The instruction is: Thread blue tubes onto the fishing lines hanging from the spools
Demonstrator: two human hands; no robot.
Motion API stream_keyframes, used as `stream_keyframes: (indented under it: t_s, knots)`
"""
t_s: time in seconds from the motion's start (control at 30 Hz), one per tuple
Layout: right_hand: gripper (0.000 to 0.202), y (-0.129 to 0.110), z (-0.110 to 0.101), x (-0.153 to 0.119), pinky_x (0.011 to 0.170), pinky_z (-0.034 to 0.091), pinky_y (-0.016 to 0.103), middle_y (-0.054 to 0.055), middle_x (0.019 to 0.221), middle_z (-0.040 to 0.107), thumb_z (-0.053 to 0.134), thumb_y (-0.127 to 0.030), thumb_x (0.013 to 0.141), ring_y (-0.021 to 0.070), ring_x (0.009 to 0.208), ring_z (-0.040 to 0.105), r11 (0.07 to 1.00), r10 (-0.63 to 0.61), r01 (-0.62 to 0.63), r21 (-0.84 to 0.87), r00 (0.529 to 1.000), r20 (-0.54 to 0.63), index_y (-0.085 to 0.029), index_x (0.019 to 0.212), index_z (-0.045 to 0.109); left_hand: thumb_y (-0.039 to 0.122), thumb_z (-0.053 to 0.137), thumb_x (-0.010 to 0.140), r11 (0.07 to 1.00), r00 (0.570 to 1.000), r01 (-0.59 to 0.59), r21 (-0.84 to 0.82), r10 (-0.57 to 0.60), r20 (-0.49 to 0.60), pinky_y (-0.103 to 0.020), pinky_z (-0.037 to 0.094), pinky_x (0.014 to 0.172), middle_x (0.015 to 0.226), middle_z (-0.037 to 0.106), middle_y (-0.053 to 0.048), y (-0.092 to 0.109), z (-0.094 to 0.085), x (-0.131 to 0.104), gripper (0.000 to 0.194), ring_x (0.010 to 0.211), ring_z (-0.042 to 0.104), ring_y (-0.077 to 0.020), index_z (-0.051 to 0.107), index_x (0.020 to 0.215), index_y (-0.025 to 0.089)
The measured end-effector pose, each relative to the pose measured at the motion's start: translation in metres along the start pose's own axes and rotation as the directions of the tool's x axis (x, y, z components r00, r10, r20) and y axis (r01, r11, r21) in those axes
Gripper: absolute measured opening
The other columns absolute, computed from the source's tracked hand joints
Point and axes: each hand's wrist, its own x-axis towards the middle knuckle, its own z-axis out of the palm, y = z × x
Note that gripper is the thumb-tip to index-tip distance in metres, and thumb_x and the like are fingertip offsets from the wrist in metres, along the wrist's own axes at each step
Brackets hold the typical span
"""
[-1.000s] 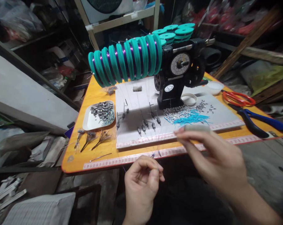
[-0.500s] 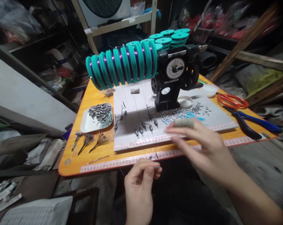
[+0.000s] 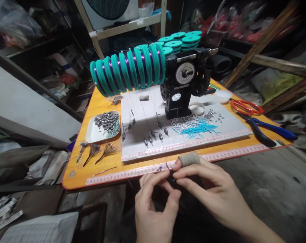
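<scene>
Both hands meet just past the table's front edge. My right hand point(image 3: 210, 184), with a grey-beige wrap point(image 3: 190, 160) round one finger, pinches a short thin blue piece point(image 3: 173, 180) at its fingertips. Close beside it, my left hand point(image 3: 154, 207) has its fingers curled and its thumb apart from the index finger; no object shows in the gap. Fine lines point(image 3: 153, 108) run down from teal spools point(image 3: 129, 69) wound with purple thread. Small dark weights point(image 3: 153, 134) hang on them. Two tiny dark knots or beads point(image 3: 163, 167) lie just above my left fingertips.
A black winding stand point(image 3: 179, 91) with a dial carries the spools. On the grey board point(image 3: 140, 152) are blue sticks point(image 3: 198, 129) and small metal beads point(image 3: 183, 122). A white tray point(image 3: 90, 135) of weights stands left; blue-handled pliers point(image 3: 274, 129) and orange-handled scissors point(image 3: 246, 107) lie right.
My right hand has come down and left from over the blue sticks to my left fingertips. My left thumb has moved away from its index finger. The view has shifted slightly.
</scene>
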Motion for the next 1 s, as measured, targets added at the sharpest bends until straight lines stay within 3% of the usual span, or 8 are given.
stream_keyframes:
  t_s: [0.2,0.37,0.57,0.67,0.73,0.83,0.93,1.0]
  knots:
    - [0.007,-0.002,0.0,-0.005,0.08,0.058,0.027,0.002,0.091,0.074,0.073,-0.021,0.083,0.0176,0.088,0.071,0.995,0.075,-0.074,0.062,0.997,-0.009,-0.027,0.087,0.076,0.009,0.066,0.082,0.985,0.989,-0.15,0.088,0.151,0.001,-0.025,0.049,0.074,0.076,0.063,0.001,-0.001,-0.003,-0.002,0.014,0.076,0.059,-0.0148,0.067,0.084,0.023]
    - [0.002,-0.005,0.002,-0.005,0.076,0.059,0.028,0.003,0.085,0.074,0.073,-0.024,0.082,0.0185,0.084,0.071,0.99,0.091,-0.089,0.109,0.996,-0.01,-0.025,0.083,0.075,0.011,0.065,0.084,0.995,0.995,-0.098,0.02,0.097,0.026,-0.024,0.048,0.069,0.073,0.061,0.001,0.002,-0.002,0.0,0.012,0.072,0.058,-0.0143,0.065,0.078,0.022]
    - [0.006,-0.005,0.0,-0.005,0.079,0.057,0.026,0.001,0.087,0.074,0.073,-0.021,0.083,0.0168,0.086,0.071,0.988,0.082,-0.081,0.131,0.997,0.0,-0.027,0.085,0.074,0.01,0.07,0.081,0.99,0.989,-0.138,0.041,0.136,0.054,-0.028,0.052,0.077,0.083,0.068,-0.001,0.001,-0.004,-0.001,0.024,0.081,0.064,-0.0168,0.071,0.1,0.025]
    - [0.005,-0.005,-0.002,-0.005,0.079,0.057,0.027,0.001,0.087,0.074,0.073,-0.022,0.083,0.017,0.087,0.071,0.986,0.103,-0.102,0.131,0.995,0.0,-0.026,0.084,0.074,0.008,0.071,0.079,0.969,0.973,-0.229,0.094,0.227,0.034,-0.029,0.051,0.073,0.077,0.068,0.001,-0.002,-0.004,0.0,0.019,0.074,0.064,-0.0161,0.069,0.09,0.023]
    - [0.004,-0.005,-0.003,-0.004,0.08,0.056,0.027,0.001,0.087,0.074,0.073,-0.022,0.082,0.017,0.087,0.07,0.984,0.107,-0.106,0.144,0.994,0.007,-0.025,0.083,0.074,0.006,0.07,0.079,0.939,0.948,-0.318,0.133,0.314,0.051,-0.03,0.05,0.072,0.073,0.068,0.002,-0.005,-0.004,0.001,0.018,0.07,0.064,-0.0158,0.067,0.083,0.023]
    - [0.004,-0.005,-0.005,-0.004,0.081,0.055,0.027,0.002,0.087,0.073,0.073,-0.019,0.082,0.0161,0.086,0.069,0.976,0.121,-0.123,0.182,0.992,0.021,-0.023,0.081,0.073,0.012,0.076,0.078,0.852,0.892,-0.445,0.275,0.448,0.057,-0.035,0.049,0.079,0.083,0.074,0.0,-0.007,-0.003,0.006,0.033,0.075,0.068,-0.0193,0.069,0.107,0.026]
    - [0.002,-0.005,-0.01,-0.003,0.075,0.054,0.025,0.001,0.085,0.073,0.075,-0.02,0.081,0.0143,0.081,0.068,0.968,0.161,-0.169,0.186,0.985,0.059,-0.021,0.08,0.074,0.019,0.079,0.077,0.694,0.777,-0.614,0.376,0.614,0.138,-0.036,0.049,0.077,0.085,0.076,-0.002,-0.004,-0.003,0.014,0.05,0.073,0.07,-0.0207,0.064,0.124,0.023]
    - [0.004,-0.005,-0.017,0.0,0.073,0.054,0.024,0.001,0.084,0.073,0.075,-0.024,0.082,0.0136,0.079,0.068,0.961,0.162,-0.188,0.205,0.977,0.135,-0.02,0.082,0.075,0.012,0.076,0.077,0.597,0.694,-0.709,0.375,0.687,0.217,-0.032,0.049,0.072,0.075,0.075,0.0,0.001,-0.001,0.02,0.034,0.064,0.069,-0.0171,0.071,0.109,0.021]
